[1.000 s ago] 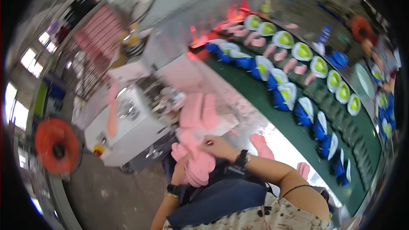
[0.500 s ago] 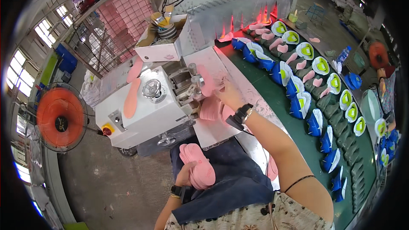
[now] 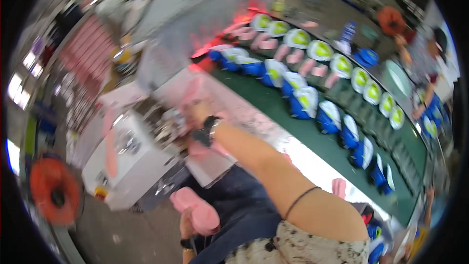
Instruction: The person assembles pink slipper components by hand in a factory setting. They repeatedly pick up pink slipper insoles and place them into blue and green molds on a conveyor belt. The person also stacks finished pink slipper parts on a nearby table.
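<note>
My left hand point(image 3: 186, 222) is closed around a stack of pink insoles point(image 3: 198, 210) over the dark blue apron point(image 3: 244, 208) on my lap. My right hand point(image 3: 199, 112) reaches to the roller end point(image 3: 173, 124) of a white machine point(image 3: 132, 161). Motion smears its fingers, so I cannot tell whether it grips a pink piece there. More pink insoles point(image 3: 198, 150) lie just below that hand, partly hidden by the wrist. One long pink insole point(image 3: 111, 154) rests on top of the machine, beside its round handwheel point(image 3: 128, 143).
A green conveyor belt point(image 3: 337, 154) on the right carries blue-and-white shoe uppers point(image 3: 304, 101), pink insoles point(image 3: 294, 56) and dark soles point(image 3: 373, 115). Red light glows at its far end. An orange fan point(image 3: 54, 190) stands left. Another person point(image 3: 425, 58) is across the belt.
The whole view has swung to the right and blurred, so everything sits further left. My right hand stays by the rollers, and my left keeps the insole stack.
</note>
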The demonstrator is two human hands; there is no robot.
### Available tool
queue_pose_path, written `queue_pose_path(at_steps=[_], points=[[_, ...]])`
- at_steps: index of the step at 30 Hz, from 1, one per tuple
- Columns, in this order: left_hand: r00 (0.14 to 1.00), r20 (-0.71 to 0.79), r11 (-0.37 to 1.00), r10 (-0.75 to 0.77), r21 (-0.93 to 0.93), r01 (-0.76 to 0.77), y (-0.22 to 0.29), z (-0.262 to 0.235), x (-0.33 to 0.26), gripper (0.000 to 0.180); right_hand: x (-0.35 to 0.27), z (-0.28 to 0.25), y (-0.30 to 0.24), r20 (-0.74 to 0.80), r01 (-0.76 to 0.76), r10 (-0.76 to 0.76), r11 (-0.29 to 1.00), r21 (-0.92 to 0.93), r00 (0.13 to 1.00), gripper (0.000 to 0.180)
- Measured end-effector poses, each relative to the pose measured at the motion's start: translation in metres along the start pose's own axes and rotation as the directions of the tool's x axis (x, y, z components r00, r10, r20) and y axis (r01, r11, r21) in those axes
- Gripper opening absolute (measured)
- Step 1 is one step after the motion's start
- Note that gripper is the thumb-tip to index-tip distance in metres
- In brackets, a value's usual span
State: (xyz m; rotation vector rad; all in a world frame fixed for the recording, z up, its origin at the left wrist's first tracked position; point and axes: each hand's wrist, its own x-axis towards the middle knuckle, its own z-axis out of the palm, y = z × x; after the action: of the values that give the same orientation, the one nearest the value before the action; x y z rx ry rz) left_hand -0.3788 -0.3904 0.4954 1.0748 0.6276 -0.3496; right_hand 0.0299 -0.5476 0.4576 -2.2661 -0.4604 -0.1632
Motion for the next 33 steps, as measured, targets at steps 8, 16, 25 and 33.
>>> queue_pose_path(at_steps=[8, 16, 25, 33], points=[[0.997, 0.066, 0.943, -0.033, -0.329, 0.053, 0.011, 0.057, 0.014, 0.04, -0.076, -0.211, 0.12, -0.167, -0.369, 0.629, 0.628, 0.685, 0.759, 0.024], [0.969, 0.194, 0.958, -0.154, -0.212, 0.195, 0.017, 0.088, 0.043, 0.044, -0.27, -0.442, 0.378, -0.78, -0.751, 0.493, 0.659, 0.046, 0.385, 0.018], [0.967, 0.128, 0.944, -0.223, -0.221, 0.247, 0.002, 0.081, 0.042, 0.042, -0.143, -0.258, 0.093, -0.29, -0.153, 0.23, 0.952, 0.265, 0.929, 0.019], [0.998, -0.058, 0.999, 0.035, 0.006, -0.035, 0.026, 0.097, 0.046, 0.031, -0.243, -0.14, -0.109, 0.399, -0.219, 0.062, 0.906, 0.362, 0.915, 0.028]])
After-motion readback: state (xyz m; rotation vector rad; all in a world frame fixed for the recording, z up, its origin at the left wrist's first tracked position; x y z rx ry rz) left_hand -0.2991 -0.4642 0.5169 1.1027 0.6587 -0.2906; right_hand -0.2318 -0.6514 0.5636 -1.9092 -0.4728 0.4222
